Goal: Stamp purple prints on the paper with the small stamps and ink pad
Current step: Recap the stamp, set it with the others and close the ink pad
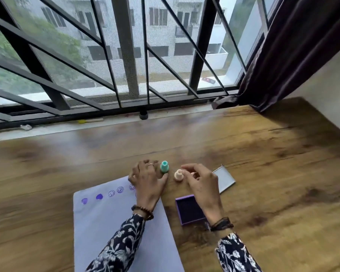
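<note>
Our left hand lies palm down on the top right corner of the paper, fingers spread loosely, thumb tip touching the base of the teal stamp; we can't tell whether that counts as a grip. Our right hand curls beside the cream stamp, fingertips at its top, apparently pinching it, though the contact is blurred. Both stamps stand upright on the wooden table, just beyond the paper's far edge, close together but apart. The purple ink pad sits open just right of the paper, its near right corner hidden under our right wrist. The pad's lid lies behind the right hand, partly covered by it. Along the paper's top edge we see two solid purple heart-like prints and smiley prints; the rightmost one is half hidden by the left hand, and the shapes are too small to read surely. The paper's near edge is cut off by the frame, as are both floral sleeves. Bare tabletop lies wide open left, right and toward the window ledge; the curtain touches the far right corner.
</note>
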A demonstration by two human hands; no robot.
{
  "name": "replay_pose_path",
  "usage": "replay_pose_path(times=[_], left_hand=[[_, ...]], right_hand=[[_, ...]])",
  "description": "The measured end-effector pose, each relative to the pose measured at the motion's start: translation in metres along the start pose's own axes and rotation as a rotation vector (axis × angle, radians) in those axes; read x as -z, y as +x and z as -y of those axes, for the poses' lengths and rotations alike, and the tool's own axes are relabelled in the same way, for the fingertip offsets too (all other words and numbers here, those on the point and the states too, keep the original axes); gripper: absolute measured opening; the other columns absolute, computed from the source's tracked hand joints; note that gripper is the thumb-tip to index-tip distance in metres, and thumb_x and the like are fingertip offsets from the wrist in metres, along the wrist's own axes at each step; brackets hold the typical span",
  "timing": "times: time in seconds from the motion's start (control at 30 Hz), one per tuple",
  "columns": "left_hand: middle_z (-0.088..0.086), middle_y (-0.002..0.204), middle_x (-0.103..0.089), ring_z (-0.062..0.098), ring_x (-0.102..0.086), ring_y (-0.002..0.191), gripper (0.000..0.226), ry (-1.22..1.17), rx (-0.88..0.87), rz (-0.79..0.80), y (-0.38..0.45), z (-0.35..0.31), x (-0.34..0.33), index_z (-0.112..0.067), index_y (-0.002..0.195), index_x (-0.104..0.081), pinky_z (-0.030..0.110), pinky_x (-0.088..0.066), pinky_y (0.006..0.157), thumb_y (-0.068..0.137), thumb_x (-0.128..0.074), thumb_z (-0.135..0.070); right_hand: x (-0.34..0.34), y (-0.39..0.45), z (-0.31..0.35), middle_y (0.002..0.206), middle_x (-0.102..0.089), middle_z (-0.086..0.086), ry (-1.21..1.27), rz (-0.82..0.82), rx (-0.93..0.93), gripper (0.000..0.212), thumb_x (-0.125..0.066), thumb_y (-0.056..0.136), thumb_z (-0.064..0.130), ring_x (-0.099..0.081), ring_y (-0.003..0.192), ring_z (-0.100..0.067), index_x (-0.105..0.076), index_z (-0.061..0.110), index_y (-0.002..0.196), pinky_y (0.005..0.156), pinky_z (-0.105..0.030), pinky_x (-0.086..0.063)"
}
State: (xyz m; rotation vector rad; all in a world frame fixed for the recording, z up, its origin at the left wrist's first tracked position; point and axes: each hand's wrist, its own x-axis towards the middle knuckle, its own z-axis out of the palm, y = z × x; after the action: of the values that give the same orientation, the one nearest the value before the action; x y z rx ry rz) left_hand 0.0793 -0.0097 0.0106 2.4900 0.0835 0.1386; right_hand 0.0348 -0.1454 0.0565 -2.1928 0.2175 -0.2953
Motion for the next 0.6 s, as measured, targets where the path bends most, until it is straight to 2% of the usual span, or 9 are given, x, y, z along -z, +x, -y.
replay_pose_path(times=[0.07,0.13,0.2,0.3,0.4,0.47,0.53,0.6], left_hand=[[0.012,0.116,-0.050,0.030,-0.037,0.113,0.052,-0.051,-0.010,-0.067,-0.015,0.003,0.006,-0.017,0.117,-0.053,0.038,-0.022,0.089,0.071,-0.075,-0.027],[0.010,0.110,-0.055,0.026,-0.041,0.107,0.055,-0.079,-0.120,-0.104,-0.039,0.011,0.012,-0.019,0.115,-0.053,0.034,-0.021,0.082,0.067,-0.080,-0.023],[0.005,0.106,-0.060,0.017,-0.042,0.102,0.058,-0.116,-0.266,-0.040,-0.064,0.019,0.017,-0.023,0.114,-0.051,0.027,-0.021,0.078,0.065,-0.082,-0.028],[-0.010,0.115,-0.055,0.009,-0.041,0.108,0.067,-0.165,-0.452,0.162,-0.091,0.026,0.019,-0.027,0.124,-0.041,0.018,-0.021,0.090,0.067,-0.072,-0.046],[-0.015,0.129,-0.039,0.005,-0.029,0.121,0.086,-0.139,-0.482,0.300,-0.095,0.025,0.016,-0.026,0.136,-0.031,0.015,-0.012,0.099,0.065,-0.071,-0.055],[-0.014,0.132,-0.034,0.003,-0.022,0.126,0.091,-0.131,-0.476,0.337,-0.090,0.022,0.014,-0.030,0.138,-0.022,0.018,-0.010,0.099,0.066,-0.071,-0.054],[-0.015,0.133,-0.037,0.006,-0.022,0.128,0.091,-0.116,-0.479,0.352,-0.085,0.017,0.012,-0.036,0.136,-0.010,0.019,-0.008,0.097,0.070,-0.071,-0.050],[-0.011,0.131,-0.047,0.010,-0.029,0.127,0.091,-0.119,-0.477,0.338,-0.082,0.014,0.010,-0.037,0.135,-0.009,0.021,-0.010,0.094,0.070,-0.073,-0.046]], right_hand=[[0.008,-0.006,-0.011,0.079,-0.067,0.008,0.009,-0.079,-0.035,0.011,-0.068,0.080,0.014,-0.058,0.068,-0.002,-0.070,0.022,0.086,0.063,-0.005,-0.040],[0.019,-0.013,-0.024,0.081,-0.068,0.005,-0.003,-0.172,-0.089,0.011,-0.068,0.080,0.013,-0.056,0.067,-0.003,-0.069,0.023,0.087,0.062,-0.012,-0.040],[0.030,-0.018,-0.037,0.089,-0.067,0.001,-0.081,-0.225,-0.135,0.017,-0.069,0.078,0.016,-0.057,0.074,-0.012,-0.067,0.024,0.092,0.067,-0.020,-0.043],[0.040,-0.019,-0.052,0.111,-0.060,-0.007,-0.307,-0.184,-0.166,0.050,-0.079,0.068,0.026,-0.052,0.101,-0.028,-0.060,0.017,0.114,0.085,-0.036,-0.043],[0.043,-0.015,-0.059,0.137,-0.046,-0.011,-0.430,-0.056,-0.227,0.090,-0.081,0.059,0.044,-0.039,0.123,-0.031,-0.042,0.013,0.133,0.101,-0.039,-0.032],[0.041,-0.012,-0.059,0.146,-0.038,-0.009,-0.417,0.034,-0.275,0.102,-0.079,0.058,0.052,-0.031,0.132,-0.028,-0.030,0.014,0.140,0.107,-0.039,-0.027],[0.039,-0.011,-0.060,0.144,-0.040,-0.010,-0.393,0.041,-0.287,0.100,-0.076,0.062,0.052,-0.033,0.131,-0.028,-0.028,0.014,0.141,0.107,-0.040,-0.029],[0.041,-0.011,-0.059,0.138,-0.044,-0.014,-0.318,-0.006,-0.296,0.086,-0.075,0.069,0.043,-0.039,0.127,-0.031,-0.034,0.013,0.138,0.105,-0.040,-0.034]])
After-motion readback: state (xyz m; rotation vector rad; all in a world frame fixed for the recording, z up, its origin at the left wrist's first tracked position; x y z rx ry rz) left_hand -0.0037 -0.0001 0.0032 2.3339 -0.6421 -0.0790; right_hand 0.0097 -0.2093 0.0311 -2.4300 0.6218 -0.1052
